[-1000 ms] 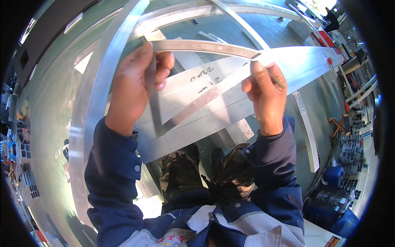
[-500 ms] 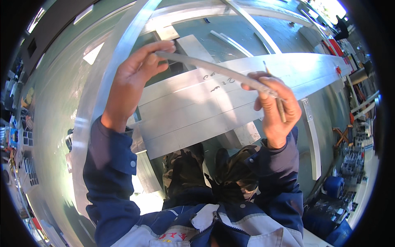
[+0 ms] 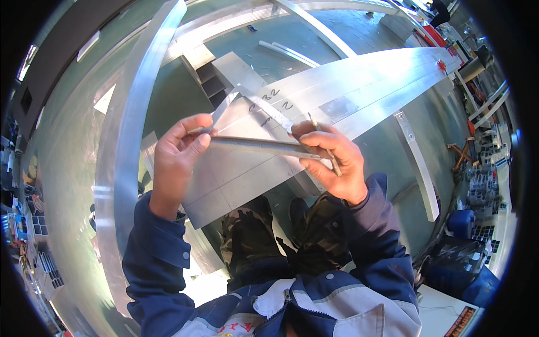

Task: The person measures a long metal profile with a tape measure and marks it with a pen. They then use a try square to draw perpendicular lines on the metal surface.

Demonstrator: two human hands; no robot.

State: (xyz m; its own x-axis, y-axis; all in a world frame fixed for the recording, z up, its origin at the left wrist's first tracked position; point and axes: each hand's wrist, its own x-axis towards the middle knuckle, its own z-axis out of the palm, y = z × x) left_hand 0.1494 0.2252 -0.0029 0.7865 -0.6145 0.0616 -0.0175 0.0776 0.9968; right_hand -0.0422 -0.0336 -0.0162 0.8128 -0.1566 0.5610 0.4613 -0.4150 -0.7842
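Both hands, left (image 3: 177, 160) and right (image 3: 331, 160), grip a metal ruler (image 3: 255, 145) over aluminium sheets (image 3: 337, 95); right also pinches a pencil (image 3: 325, 147).

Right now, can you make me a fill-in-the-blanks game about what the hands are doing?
1. Both hands hold a long metal ____ between them.
2. The right hand also holds a thin ____.
3. The left hand comes out of a dark ____ sleeve.
4. Under the hands lies a big shiny metal ____.

Missing words: ruler; pencil; blue; sheet
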